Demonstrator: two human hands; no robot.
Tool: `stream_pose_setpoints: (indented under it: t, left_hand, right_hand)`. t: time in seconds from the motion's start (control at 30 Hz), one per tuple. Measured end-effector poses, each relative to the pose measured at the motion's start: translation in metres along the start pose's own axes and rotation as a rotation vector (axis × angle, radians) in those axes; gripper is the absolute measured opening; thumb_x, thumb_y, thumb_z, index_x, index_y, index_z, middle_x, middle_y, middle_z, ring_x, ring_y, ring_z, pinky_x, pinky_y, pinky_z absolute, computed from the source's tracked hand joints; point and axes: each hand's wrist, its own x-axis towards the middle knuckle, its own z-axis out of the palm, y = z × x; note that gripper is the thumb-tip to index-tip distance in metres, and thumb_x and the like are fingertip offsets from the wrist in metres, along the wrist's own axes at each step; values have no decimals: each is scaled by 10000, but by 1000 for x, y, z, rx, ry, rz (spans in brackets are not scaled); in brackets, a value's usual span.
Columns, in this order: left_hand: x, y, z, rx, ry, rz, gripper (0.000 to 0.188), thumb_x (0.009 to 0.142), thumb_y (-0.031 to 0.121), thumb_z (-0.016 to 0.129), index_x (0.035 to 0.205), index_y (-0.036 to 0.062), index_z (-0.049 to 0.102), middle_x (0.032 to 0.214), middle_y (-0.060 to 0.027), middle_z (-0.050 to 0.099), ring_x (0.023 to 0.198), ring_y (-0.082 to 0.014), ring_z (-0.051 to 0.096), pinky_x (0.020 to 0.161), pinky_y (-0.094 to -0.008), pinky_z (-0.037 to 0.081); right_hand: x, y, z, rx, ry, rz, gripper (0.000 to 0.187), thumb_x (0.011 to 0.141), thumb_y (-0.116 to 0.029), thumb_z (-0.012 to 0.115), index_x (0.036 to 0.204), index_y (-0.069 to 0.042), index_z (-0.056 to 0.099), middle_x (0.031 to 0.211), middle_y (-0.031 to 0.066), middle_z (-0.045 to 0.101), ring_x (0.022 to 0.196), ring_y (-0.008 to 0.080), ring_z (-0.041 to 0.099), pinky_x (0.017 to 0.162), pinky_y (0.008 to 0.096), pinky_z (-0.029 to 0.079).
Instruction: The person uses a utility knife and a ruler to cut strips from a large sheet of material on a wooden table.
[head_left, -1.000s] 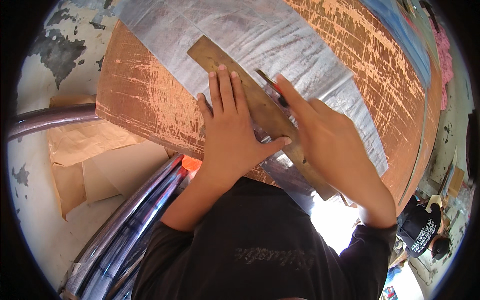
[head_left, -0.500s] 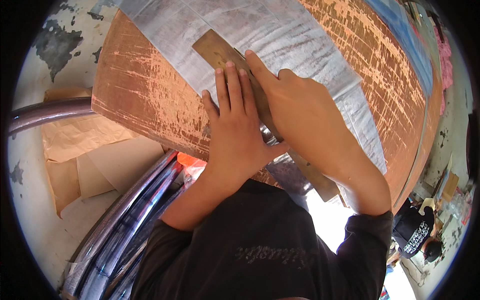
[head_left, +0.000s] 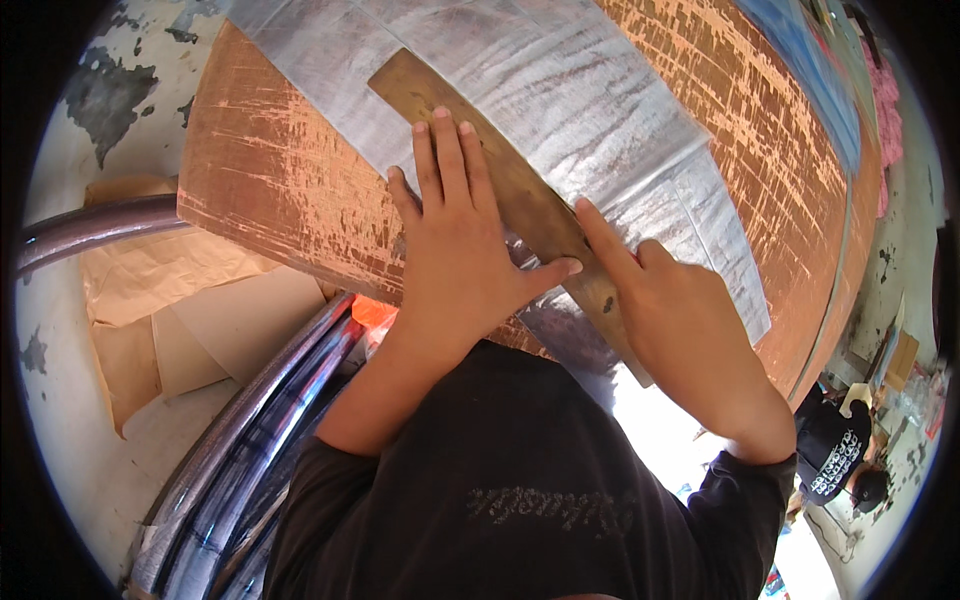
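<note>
A flat, brownish straightedge (head_left: 535, 205) lies slantwise over a silvery grey sheet (head_left: 610, 120). My left hand (head_left: 455, 250) is spread flat, fingertips and thumb pressing on the straightedge. Beside its right edge is my right hand (head_left: 690, 320), index finger stretched along the edge and the other fingers curled under. A thin dark tip shows by that index finger; the rest of what the right hand grips is hidden beneath it. The sheet rests on a worn brown board (head_left: 290, 140) with many scratches and cut marks.
Rolls of shiny dark film (head_left: 230, 480) stand at the lower left, near brown paper (head_left: 170, 280) and an orange-red piece (head_left: 372, 315). Clear bluish plastic (head_left: 815, 80) lies along the board's far right. Another person in a black shirt (head_left: 835, 445) is low at the right.
My right hand has slid down along the straightedge, toward my body. The left hand stays spread on the straightedge, which appears slightly farther up and left in view.
</note>
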Motion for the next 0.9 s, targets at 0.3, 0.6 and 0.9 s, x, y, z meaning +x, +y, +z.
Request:
stream_pose_setpoints:
  t: [0.3, 0.6, 0.9]
  left_hand:
    - [1, 2, 1, 9, -12, 0, 1542, 719, 803, 868, 1691, -181, 186, 1790, -389, 146, 1698, -538, 102, 1311, -761, 144]
    - [1, 3, -3, -16, -20, 2, 1500, 721, 739, 887, 1674, -208, 220, 1778, -427, 130, 1695, -549, 93, 1281, -777, 179]
    - [-1, 0, -3, -39, -46, -8, 1492, 722, 745, 874, 1680, -200, 229, 1774, -422, 149, 1699, -547, 82, 1278, -776, 171]
  right_hand:
    - [-70, 18, -10, -45, -267, 94, 868, 944, -29, 666, 1749, -88, 346, 925, 194, 651, 678, 361, 697, 607, 474, 575]
    - [-2, -1, -23, 123, 227, 37, 653, 1014, -46, 674, 1645, -166, 559, 899, 168, 687, 781, 383, 710, 702, 495, 573]
    - [113, -11, 18, 74, 337, -120, 624, 1052, -81, 641, 1659, -119, 502, 889, 167, 692, 822, 380, 729, 720, 488, 594]
